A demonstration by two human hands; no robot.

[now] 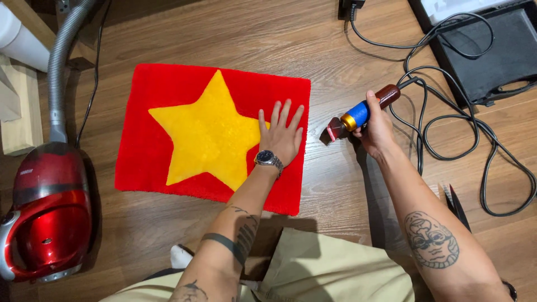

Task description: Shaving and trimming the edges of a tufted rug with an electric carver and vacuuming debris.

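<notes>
Fingers (pixel 285 114) of the left hand (pixel 279 137) lie spread and flat on the red rug with a yellow star (pixel 184 134), pressing its right side onto the wooden floor (pixel 335 184); they grip nothing. Just right of the rug, the right hand (pixel 373 126) is closed around a corded electric trimmer (pixel 358 116), its head pointing down-left toward the rug's edge and held off the pile. Beyond it, the black cable (pixel 447 128) loops loosely across the floor toward an open black case (pixel 492 50). A red vacuum cleaner (pixel 47 212) sits left of the rug. Likely risks: the blade running close to the outstretched fingertips, or the slack cable snagging and jerking the tool into the pile.
</notes>
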